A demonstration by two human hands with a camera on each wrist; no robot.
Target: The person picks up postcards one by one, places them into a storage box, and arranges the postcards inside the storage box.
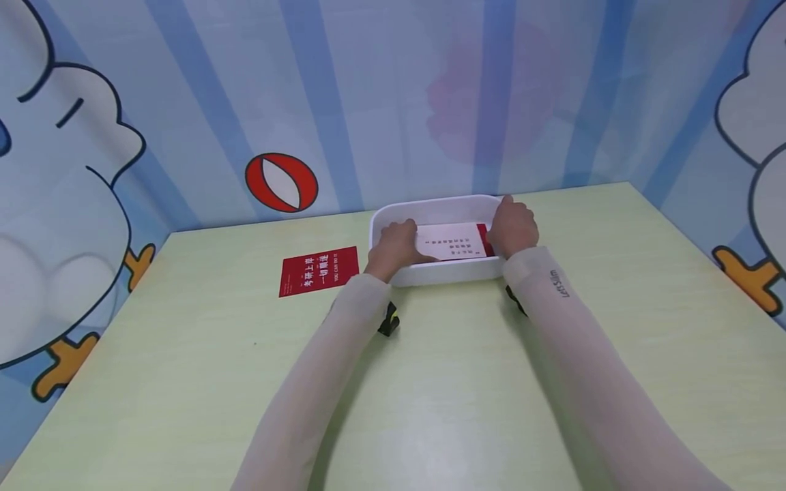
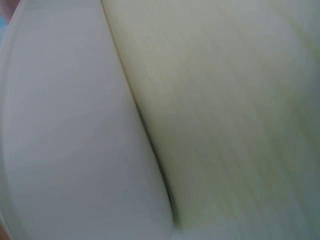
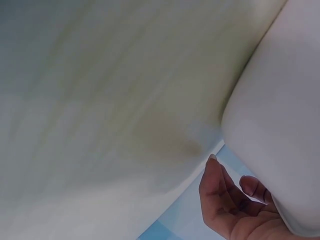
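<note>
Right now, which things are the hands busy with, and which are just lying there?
In hand:
- white tray, left hand and right hand at its two ends
- white card with a red edge, lying in the tray between the hands

Lying about:
- red card, flat on the green table, left of the tray, untouched

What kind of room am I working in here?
Probably a small staged booth, maybe child-themed: cartoon wallpaper closes in three sides of a pale green table, where both hands hold a white tray.
</note>
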